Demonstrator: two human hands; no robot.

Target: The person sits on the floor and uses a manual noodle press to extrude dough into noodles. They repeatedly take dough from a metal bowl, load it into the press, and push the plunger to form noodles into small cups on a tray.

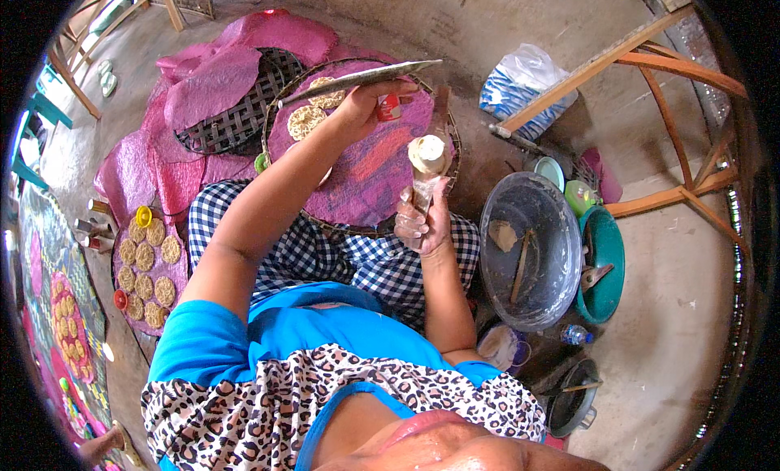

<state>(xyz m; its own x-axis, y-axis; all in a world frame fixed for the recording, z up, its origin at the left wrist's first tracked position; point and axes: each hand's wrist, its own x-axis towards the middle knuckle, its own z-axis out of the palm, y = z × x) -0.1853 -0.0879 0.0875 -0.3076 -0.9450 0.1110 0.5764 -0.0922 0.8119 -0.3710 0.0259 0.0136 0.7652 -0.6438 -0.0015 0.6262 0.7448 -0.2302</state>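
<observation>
My raised left hand point(370, 104) is closed at a long, thin grey flat piece point(357, 81), seen edge-on above the round tray. Next to its fingers is a small red and white thing point(389, 107), too small to name. My right hand point(424, 221) grips an upright tube point(423, 191) with pale dough point(429, 153) heaped at its top. Under both hands, a woven tray lined with a pink sheet point(378, 166) rests across my lap. Flat round noodle cakes point(306, 123) lie on its left side, partly hidden by my left arm.
Several noodle cakes point(145, 257) lie on a pink sheet at left, with a yellow ring point(144, 217). Behind it is a black woven basket point(236, 110). At right stand a dark basin point(552, 280), a teal basin point(609, 235), a bucket point(528, 122) and wooden frames point(601, 65).
</observation>
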